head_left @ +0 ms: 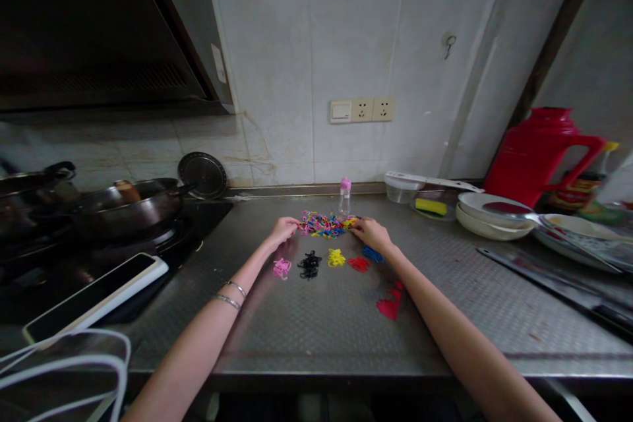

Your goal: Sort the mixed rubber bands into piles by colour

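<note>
At the lower left of the frame, a white cable (93,361) loops near a white device with a dark face (99,300). Right of centre, a flat red piece (390,303) lies on the metal table (306,330), beside the right forearm. Farther in, five small heaps form a rough row across the middle: pink bands (281,268), black bands (310,264), yellow bands (336,258), red bands (359,264) and blue bands (372,254), the blue ones close by the right wrist. Just beyond them, at the centre of the frame, the mixed pile (324,225) of coloured bands lies between the two hands. The fingers of the left hand (283,229) are at its left edge, and those of the right hand (372,233) reach its right edge; both are too small in view to tell how wide they stand or whether they pinch a band. Right behind the pile, a clear bottle with a pink top (345,198) stands upright, before the tiled wall (277,66).
</note>
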### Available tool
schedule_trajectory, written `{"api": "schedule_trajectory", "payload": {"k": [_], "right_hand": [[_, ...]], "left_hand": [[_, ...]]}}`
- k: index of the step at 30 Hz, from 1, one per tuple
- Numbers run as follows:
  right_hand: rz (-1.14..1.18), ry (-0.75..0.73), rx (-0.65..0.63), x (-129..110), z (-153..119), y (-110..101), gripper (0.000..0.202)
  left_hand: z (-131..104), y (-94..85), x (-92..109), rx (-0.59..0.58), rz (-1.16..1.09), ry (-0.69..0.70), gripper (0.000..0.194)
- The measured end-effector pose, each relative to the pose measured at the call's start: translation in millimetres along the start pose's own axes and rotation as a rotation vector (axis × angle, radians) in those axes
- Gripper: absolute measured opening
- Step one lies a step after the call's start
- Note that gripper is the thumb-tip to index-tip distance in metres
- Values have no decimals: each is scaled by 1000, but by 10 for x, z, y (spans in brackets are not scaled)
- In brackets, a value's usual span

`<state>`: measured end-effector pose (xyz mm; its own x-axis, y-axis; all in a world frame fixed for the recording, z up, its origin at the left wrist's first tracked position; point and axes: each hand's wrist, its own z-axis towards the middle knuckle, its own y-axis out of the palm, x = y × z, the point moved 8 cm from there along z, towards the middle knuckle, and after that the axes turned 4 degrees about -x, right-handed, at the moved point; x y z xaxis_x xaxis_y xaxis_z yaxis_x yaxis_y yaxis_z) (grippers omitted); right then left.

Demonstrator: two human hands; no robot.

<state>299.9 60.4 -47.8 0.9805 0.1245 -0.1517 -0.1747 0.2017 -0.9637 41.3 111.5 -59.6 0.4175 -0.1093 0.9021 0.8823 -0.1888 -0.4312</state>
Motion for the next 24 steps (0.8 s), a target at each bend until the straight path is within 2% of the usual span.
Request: {"api": "schedule_trajectory", "payload": {"k": [7,13,18,24], "right_hand": [[-20,60,-14,-22,52,58,28],[-22,-2,-5,-11,104,98,26],[25,-41,-25,-9,146,154,17],[94,-35,13,87,175,189,16]], "left_hand": [[-22,9,-13,-17,8,-8,26],[-46,28,9,-38,18,7,26],[-30,25,-19,-33,39,4,27],[-10,19,-52,-41,22,17,27]]}}
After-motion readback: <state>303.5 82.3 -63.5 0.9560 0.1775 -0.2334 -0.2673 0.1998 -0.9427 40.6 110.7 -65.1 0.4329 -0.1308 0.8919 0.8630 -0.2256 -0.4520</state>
